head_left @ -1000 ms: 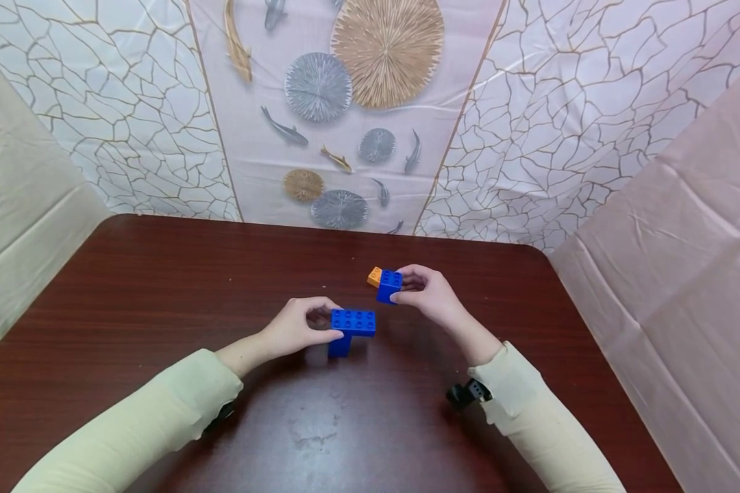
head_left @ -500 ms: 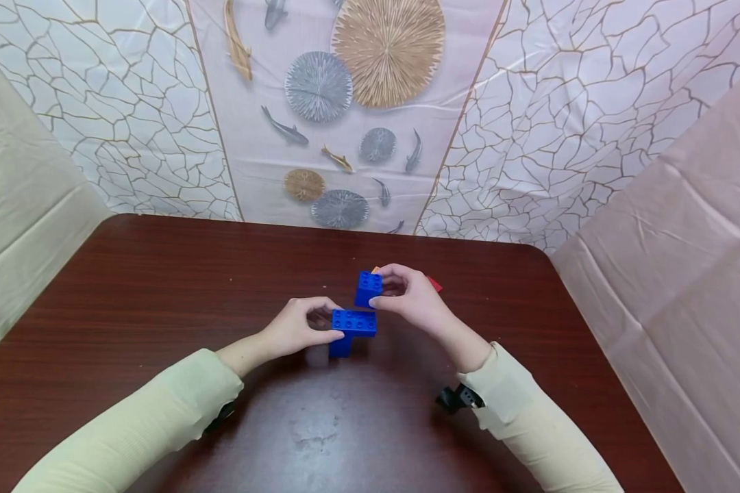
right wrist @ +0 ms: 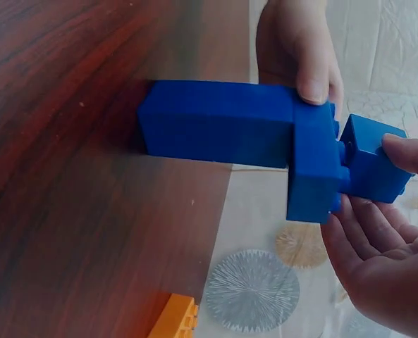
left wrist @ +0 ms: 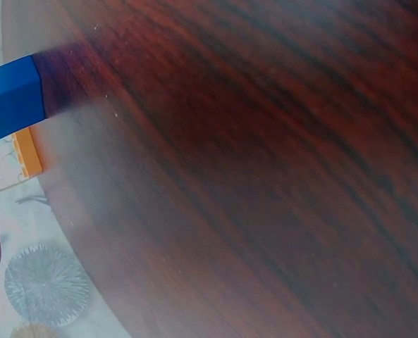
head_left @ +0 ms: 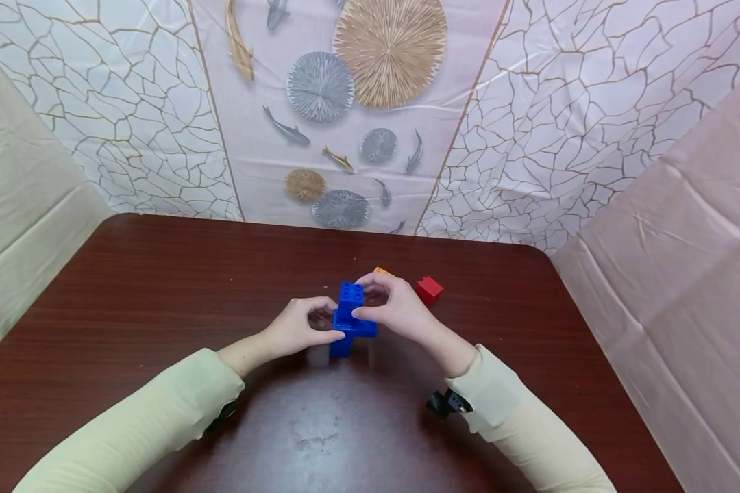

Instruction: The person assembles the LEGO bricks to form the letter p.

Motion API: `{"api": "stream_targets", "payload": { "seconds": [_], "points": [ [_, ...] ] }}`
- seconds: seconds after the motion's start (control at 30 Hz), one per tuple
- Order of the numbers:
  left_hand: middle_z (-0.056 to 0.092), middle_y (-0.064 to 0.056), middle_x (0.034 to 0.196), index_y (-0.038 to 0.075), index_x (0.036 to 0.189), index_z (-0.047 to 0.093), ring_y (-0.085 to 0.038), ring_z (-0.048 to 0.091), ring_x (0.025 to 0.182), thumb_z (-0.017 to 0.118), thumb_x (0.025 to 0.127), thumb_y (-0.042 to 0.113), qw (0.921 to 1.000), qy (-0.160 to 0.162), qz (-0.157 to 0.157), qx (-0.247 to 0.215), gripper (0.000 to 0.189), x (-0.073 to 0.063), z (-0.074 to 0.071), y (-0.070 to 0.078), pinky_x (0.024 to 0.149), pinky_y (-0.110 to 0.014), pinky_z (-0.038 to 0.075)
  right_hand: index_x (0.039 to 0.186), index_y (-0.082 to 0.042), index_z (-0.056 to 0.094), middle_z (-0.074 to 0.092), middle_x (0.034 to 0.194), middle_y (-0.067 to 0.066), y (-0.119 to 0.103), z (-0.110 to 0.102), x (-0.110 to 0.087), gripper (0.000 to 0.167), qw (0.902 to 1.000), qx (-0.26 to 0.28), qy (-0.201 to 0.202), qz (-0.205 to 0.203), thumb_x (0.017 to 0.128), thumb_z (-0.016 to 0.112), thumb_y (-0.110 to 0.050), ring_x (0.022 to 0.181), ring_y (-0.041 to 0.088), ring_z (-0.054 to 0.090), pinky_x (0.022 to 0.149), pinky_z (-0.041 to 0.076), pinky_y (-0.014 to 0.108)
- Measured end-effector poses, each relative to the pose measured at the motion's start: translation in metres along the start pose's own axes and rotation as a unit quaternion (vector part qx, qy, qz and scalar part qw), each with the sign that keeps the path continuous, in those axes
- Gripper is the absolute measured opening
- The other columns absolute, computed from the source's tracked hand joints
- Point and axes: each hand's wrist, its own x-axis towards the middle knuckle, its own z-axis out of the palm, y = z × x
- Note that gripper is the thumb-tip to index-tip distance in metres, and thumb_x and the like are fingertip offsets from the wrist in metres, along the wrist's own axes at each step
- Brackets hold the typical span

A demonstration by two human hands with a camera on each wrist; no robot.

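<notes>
A blue column of toy building bricks (right wrist: 216,123) stands on the table, a long blue brick (right wrist: 313,162) lying across its top and jutting out to one side. My left hand (head_left: 292,327) pinches the long brick at its left end between thumb and fingers. With thumb and fingers my right hand (head_left: 401,311) grips a smaller square blue brick (head_left: 350,294) right at the long brick's studs, slightly tilted in the right wrist view. The left wrist view catches only part of the blue column (left wrist: 15,98) and a finger at its left edge.
Behind my right hand lie a red brick (head_left: 429,290) and an orange brick (head_left: 384,272), the latter partly hidden. The dark wooden table (head_left: 160,287) ends at a patterned cloth backdrop (head_left: 345,157), with cloth walls on both sides.
My right hand has carried the small blue brick leftward and toward me, from beside the orange brick to the top of the long brick. The red brick has come into view. My left hand stays put.
</notes>
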Motion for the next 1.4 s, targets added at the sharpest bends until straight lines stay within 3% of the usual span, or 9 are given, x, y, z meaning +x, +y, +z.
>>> {"api": "stream_targets", "payload": {
  "seconds": [0.63,1.07,1.23,1.4],
  "points": [
    [0.07,-0.005,0.095,0.008,0.102,0.065,-0.014,0.065,0.088,0.075,0.079,0.02,1.0,0.0,0.002,0.002,0.028,0.001,0.0,-0.003,0.077,-0.024,0.055,0.114,-0.009,0.06,0.066,0.108,0.009,0.01,0.005,0.002,0.036,0.9988,-0.022,-0.037,-0.026,0.081,0.072,-0.017,0.101,0.022,0.061,0.091,0.051,0.038],
    [0.07,-0.005,0.095,0.009,0.101,0.064,-0.014,0.065,0.087,0.075,0.079,0.021,1.0,-0.005,-0.002,-0.002,0.028,0.0,-0.001,-0.002,0.078,-0.025,0.055,0.112,-0.007,0.056,0.066,0.107,0.011,0.01,0.007,-0.006,0.037,0.9899,-0.066,-0.044,-0.117,0.079,0.074,-0.009,0.098,0.023,0.063,0.09,0.052,0.036],
    [0.07,-0.005,0.094,0.009,0.1,0.064,-0.014,0.065,0.086,0.076,0.078,0.02,1.0,-0.001,0.004,-0.006,0.027,0.0,0.0,-0.002,0.077,-0.025,0.055,0.116,-0.009,0.054,0.064,0.111,0.009,0.008,0.007,-0.005,0.041,0.9901,-0.064,-0.059,-0.11,0.081,0.073,-0.016,0.102,0.023,0.062,0.092,0.051,0.038],
    [0.07,-0.005,0.094,0.009,0.098,0.064,-0.013,0.065,0.087,0.076,0.078,0.018,0.9999,0.001,0.009,-0.007,0.026,0.0,0.0,-0.002,0.077,-0.024,0.055,0.122,-0.008,0.055,0.062,0.118,0.008,0.005,0.008,-0.004,0.046,0.9927,-0.043,-0.043,-0.103,0.082,0.072,-0.023,0.108,0.024,0.06,0.093,0.05,0.04]
  ]
}}
